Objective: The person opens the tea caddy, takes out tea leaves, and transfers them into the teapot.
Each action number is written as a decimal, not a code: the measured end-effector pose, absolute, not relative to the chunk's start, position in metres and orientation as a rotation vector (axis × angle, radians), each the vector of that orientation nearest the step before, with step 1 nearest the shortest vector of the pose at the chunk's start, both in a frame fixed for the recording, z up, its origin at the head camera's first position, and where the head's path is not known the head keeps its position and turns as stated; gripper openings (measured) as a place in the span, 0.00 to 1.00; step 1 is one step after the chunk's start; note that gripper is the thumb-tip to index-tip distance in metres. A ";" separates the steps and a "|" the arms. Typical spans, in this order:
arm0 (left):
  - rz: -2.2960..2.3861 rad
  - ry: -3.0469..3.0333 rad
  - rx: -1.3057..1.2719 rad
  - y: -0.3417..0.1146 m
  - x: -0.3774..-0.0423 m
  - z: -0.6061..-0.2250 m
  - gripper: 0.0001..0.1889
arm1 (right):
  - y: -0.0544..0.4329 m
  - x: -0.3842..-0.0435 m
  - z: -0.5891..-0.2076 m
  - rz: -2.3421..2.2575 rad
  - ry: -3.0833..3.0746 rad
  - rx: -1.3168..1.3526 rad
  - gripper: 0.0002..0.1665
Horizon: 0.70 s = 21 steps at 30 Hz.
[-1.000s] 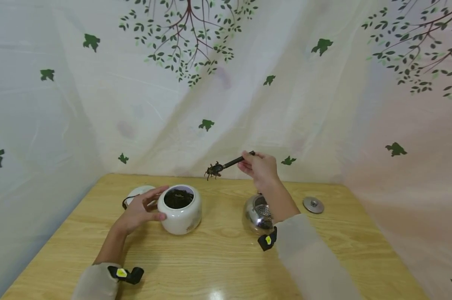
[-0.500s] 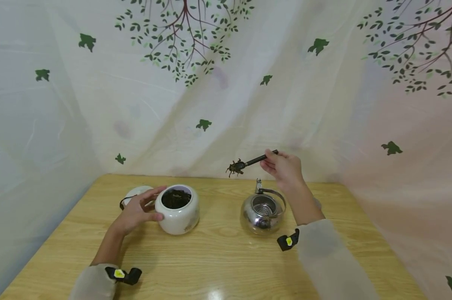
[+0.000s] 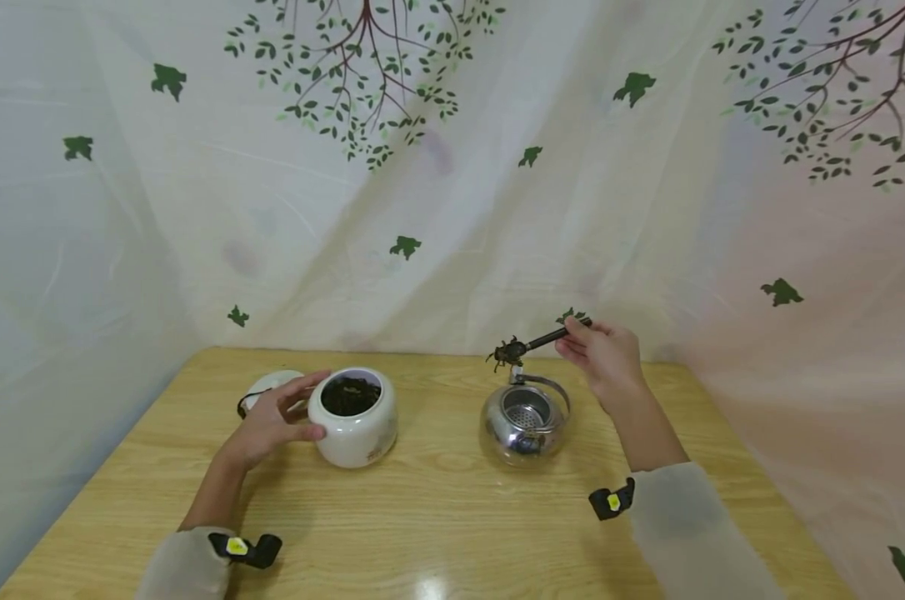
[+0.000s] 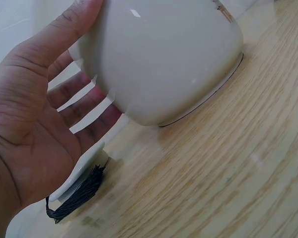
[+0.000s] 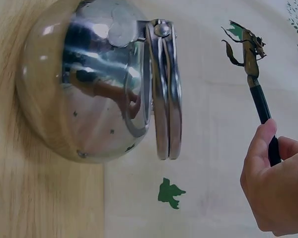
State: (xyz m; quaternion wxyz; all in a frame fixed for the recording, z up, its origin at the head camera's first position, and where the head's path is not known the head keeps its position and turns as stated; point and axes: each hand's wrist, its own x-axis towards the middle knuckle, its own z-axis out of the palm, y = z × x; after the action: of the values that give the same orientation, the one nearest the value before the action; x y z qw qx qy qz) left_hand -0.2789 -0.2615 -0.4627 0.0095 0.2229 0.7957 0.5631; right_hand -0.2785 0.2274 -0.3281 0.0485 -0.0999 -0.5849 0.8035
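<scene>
My left hand (image 3: 268, 427) holds the side of a white ceramic jar (image 3: 358, 442), thumb in front and fingers behind it. Dark tea leaves (image 3: 351, 396) show inside the jar's mouth. With thumb and fingertips, my right hand (image 3: 610, 367) pinches the black handle of a tea scoop (image 3: 548, 337). Its bowl bears a clump of dark, twisted tea leaves (image 5: 256, 44), some poking over the sides. The clump hangs above and behind a glass teapot (image 3: 522, 438) with a shiny metal upper part. A perforated strainer (image 3: 527, 414) sits in the teapot's uncovered mouth.
Behind my left hand lies a white lid (image 3: 280, 379) with a dark tassel (image 4: 82, 193). The teapot's metal handle (image 3: 550, 383) is folded toward the right. A printed cloth (image 3: 452, 208) hangs behind the wooden table (image 3: 422, 517).
My right hand has carried the loaded scoop rightward from near the jar to the teapot, dipping slightly lately. The right arm now hides the round metal lid. My left hand stays on the jar.
</scene>
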 end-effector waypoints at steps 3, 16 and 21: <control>1.766 2.478 0.694 -0.261 -0.278 -0.462 0.44 | 0.237 -0.274 -0.334 2.436 -1.825 -0.314 0.25; 1.753 2.483 0.697 -0.263 -0.279 -0.459 0.43 | 0.262 -0.263 -0.354 2.376 -1.941 -0.317 0.20; 1.751 2.483 0.695 -0.262 -0.278 -0.460 0.43 | 0.265 -0.262 -0.364 2.363 -2.011 -0.297 0.13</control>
State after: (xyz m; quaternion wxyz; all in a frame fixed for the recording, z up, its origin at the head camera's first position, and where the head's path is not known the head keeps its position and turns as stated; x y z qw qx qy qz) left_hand -0.2782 -0.2623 -0.4603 0.0124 0.2229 0.7966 0.5617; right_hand -0.2623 0.2655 -0.3642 0.0122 -0.0952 -0.6450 0.7581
